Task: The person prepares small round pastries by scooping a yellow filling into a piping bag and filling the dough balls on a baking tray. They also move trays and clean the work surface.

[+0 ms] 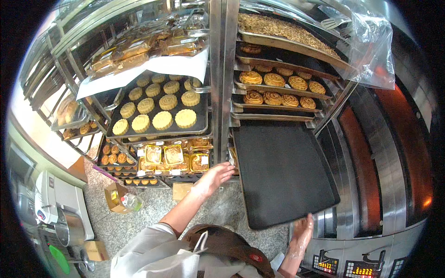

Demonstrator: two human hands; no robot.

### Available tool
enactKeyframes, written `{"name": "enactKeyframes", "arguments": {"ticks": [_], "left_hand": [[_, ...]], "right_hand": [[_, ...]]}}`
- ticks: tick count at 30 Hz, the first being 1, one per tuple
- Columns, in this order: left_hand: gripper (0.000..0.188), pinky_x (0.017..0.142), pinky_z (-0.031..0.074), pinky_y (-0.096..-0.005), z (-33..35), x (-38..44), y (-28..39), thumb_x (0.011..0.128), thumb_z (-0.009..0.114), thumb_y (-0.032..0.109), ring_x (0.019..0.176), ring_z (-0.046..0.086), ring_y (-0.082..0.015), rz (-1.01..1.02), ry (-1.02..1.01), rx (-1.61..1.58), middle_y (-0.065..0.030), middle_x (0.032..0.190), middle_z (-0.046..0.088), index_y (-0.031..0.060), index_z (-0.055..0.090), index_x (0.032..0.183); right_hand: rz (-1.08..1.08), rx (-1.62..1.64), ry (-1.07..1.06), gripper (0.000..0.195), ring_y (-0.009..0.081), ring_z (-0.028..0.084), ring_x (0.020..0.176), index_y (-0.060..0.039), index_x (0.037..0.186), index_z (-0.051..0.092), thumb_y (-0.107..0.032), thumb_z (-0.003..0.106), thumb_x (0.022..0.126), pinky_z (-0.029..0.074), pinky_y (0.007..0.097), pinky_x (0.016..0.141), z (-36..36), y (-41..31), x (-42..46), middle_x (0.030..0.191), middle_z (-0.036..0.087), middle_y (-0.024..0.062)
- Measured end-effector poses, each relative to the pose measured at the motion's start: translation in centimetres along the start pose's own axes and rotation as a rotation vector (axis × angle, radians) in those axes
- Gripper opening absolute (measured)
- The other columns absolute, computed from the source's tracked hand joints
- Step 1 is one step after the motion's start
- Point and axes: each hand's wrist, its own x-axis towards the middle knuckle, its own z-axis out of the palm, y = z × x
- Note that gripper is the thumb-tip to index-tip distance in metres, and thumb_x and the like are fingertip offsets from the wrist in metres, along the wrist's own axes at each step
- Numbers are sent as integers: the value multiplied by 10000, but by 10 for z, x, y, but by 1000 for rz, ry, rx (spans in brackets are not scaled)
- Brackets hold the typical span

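An empty black baking tray (283, 170) slants out of the right side of a metal rack toward me. My right hand (301, 231) is at its near edge, close to the right corner, and grips it there; part of the fingers is hidden. My left hand (216, 176) reaches toward the tray's left edge with fingers extended and nothing in them. Its fingertips are by the rack's upright post (222, 104), and I cannot tell whether they touch anything. Above the tray, spiral pastries (274, 80) sit on rack trays.
On the left rack, a tray of pale moulded mooncakes (163, 120) stands over packaged baked goods (174, 156). Deck ovens (361, 163) with control panels (361, 269) line the right. A plastic bag (372, 48) hangs above. A mixer (62, 208) and a cardboard box (113, 201) are at left.
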Motion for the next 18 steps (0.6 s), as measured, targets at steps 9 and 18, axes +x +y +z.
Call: {"name": "enactKeyframes", "arguments": {"ticks": [9, 18], "left_hand": [[525, 1106, 352, -448, 58, -210, 96, 849, 646, 215, 1220, 521, -321, 776, 98, 60, -204, 1297, 546, -25, 490, 1288], [292, 1024, 357, -521, 94, -301, 108, 926, 570, 237, 1131, 524, -318, 1776, -357, 75, -155, 1256, 582, 38, 627, 1131]], "right_hand": [[79, -372, -408, 523, 191, 641, 980, -5, 1215, 555, -422, 616, 907, 459, 331, 844, 93, 33, 89, 1051, 682, 119], [-350, -687, -724, 390, 192, 633, 965, -9, 1159, 618, -334, 596, 944, 489, 330, 891, 196, 48, 125, 1048, 683, 114]]}}
